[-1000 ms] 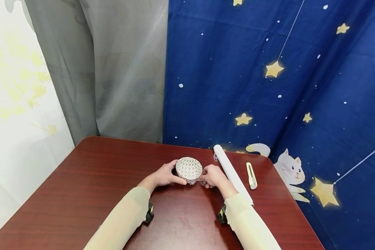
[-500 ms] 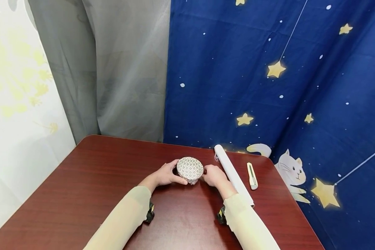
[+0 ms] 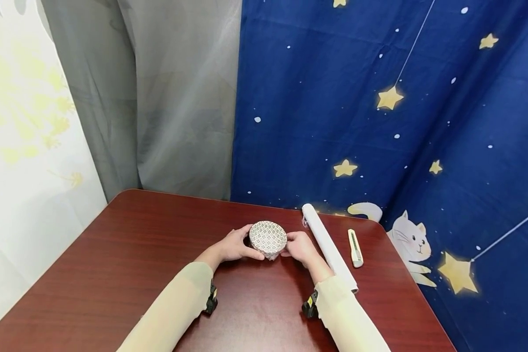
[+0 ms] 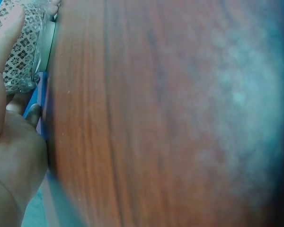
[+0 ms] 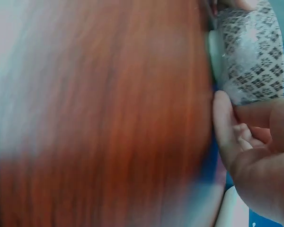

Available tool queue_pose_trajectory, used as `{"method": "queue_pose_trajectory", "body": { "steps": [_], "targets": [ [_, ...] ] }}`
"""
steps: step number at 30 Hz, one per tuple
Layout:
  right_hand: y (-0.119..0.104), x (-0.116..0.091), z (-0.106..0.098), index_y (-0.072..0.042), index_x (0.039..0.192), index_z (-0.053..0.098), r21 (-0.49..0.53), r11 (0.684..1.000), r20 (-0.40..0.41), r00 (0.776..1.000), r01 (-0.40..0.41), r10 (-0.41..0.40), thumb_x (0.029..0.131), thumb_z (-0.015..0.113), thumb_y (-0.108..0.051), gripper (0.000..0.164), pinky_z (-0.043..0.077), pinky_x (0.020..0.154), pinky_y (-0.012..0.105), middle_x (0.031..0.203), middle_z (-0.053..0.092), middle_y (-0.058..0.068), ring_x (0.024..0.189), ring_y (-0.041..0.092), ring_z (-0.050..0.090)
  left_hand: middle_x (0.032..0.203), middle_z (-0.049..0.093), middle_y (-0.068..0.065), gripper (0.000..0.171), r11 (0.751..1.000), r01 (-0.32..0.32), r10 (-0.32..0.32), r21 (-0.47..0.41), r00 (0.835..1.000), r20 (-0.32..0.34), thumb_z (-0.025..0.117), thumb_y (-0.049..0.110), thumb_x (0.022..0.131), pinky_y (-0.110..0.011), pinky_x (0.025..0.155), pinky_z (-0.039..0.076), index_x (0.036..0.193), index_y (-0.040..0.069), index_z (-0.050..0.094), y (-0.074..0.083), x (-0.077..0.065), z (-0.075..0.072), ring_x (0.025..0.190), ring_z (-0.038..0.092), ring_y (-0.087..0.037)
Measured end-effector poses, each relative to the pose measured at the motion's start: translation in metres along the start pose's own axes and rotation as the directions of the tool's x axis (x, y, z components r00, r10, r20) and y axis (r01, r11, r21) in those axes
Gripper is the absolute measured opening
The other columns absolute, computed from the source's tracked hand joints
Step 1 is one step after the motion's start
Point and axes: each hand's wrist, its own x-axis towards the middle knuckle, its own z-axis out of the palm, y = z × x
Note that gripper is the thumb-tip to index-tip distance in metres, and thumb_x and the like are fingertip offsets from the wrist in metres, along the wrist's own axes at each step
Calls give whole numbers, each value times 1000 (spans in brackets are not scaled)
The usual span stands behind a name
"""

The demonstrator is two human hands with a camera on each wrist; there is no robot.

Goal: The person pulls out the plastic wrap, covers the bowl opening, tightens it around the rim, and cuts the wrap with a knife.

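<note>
A round, bowl-like dish with a small dark diamond pattern on a pale ground is near the table's far side, seen from above in the head view. Clear plastic wrap covers its patterned side and bunches at the lower rim. My left hand grips the dish from the left, thumb along the near side; its far fingers are mostly hidden. On the right, my right hand has curled fingers at the dish's edge. In the right wrist view its thumb and forefinger pinch at the wrap's lower edge.
A long white roll lies slanted just right of my right hand, with a scrap of clear film at its far end. Farther right is a pale box cutter. The reddish-brown table ends at curtains behind.
My right hand's fingers, tucked lower beneath the dish edge earlier, have shifted slightly up and right against its side. The left hand keeps its grip; the view has drifted slightly.
</note>
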Motion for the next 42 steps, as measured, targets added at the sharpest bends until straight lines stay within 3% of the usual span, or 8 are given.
{"method": "queue_pose_trajectory", "body": {
  "steps": [6, 10, 13, 21, 27, 31, 35, 42],
  "targets": [
    [-2, -5, -11, 11, 124, 71, -1, 1000, 195, 981, 26, -25, 78, 68, 12, 46, 53, 73, 26, 88, 73, 0, 77, 11, 62, 158, 64, -13, 114, 1000, 1, 0, 19, 1000, -31, 99, 55, 76, -62, 127, 36, 165, 10, 44, 5, -4, -1, 152, 46, -42],
    [0, -8, -16, 5, 129, 70, -57, 997, 297, 954, 55, -36, 82, 84, 0, 48, 54, 85, 26, 103, 78, 1, 92, 12, 66, 161, 61, -13, 115, 1000, 21, -21, 15, 1000, -14, 99, 52, 76, -64, 131, 30, 167, 12, 42, 5, -3, -1, 159, 38, -45],
    [-1, -9, -16, 0, 135, 69, -104, 991, 324, 945, 90, -52, 85, 91, -12, 56, 54, 97, 29, 117, 78, 4, 105, 13, 67, 163, 59, -12, 113, 999, 33, -33, 29, 999, -6, 98, 51, 78, -68, 133, 23, 168, 14, 41, 5, -2, -1, 163, 30, -49],
    [1, -10, -8, -10, 135, 73, -185, 979, 215, 975, 91, -50, 84, 97, -34, 62, 53, 101, 35, 125, 78, 2, 110, 16, 66, 158, 64, -10, 109, 999, -7, 8, 46, 1000, -15, 99, 48, 78, -67, 133, 22, 165, 12, 45, 3, 1, 1, 157, 42, -42],
    [1, -11, -5, -8, 126, 77, -194, 978, 153, 987, 75, -46, 81, 96, -17, 49, 51, 101, 33, 118, 80, 3, 108, 15, 64, 158, 64, -11, 108, 999, -9, 10, 41, 1000, -20, 99, 47, 77, -68, 131, 24, 164, 11, 46, 4, 0, 1, 156, 42, -44],
    [3, -9, -2, -2, 117, 77, -173, 983, 78, 996, 55, -42, 77, 94, -4, 43, 52, 93, 29, 105, 81, 5, 97, 13, 64, 160, 62, -12, 108, 999, -3, 3, 35, 1000, -20, 99, 46, 78, -68, 133, 21, 165, 10, 45, 4, 1, 1, 159, 39, -45],
    [6, -8, 1, 0, 109, 75, -124, 992, 16, 1000, 23, -22, 75, 93, 0, 38, 51, 82, 26, 92, 79, 2, 86, 10, 63, 161, 60, -13, 107, 1000, 5, -4, 28, 1000, -21, 99, 47, 79, -69, 134, 17, 165, 11, 45, 3, 2, 1, 161, 36, -46],
    [6, -8, 3, -2, 108, 82, -134, 991, -50, 999, -9, 2, 79, 84, 1, 28, 47, 78, 25, 84, 72, -3, 87, 14, 58, 163, 59, -13, 109, 999, 21, -20, 27, 999, -31, 98, 48, 78, -69, 132, 22, 166, 12, 44, 4, 1, 2, 161, 32, -50]
  ]
}}
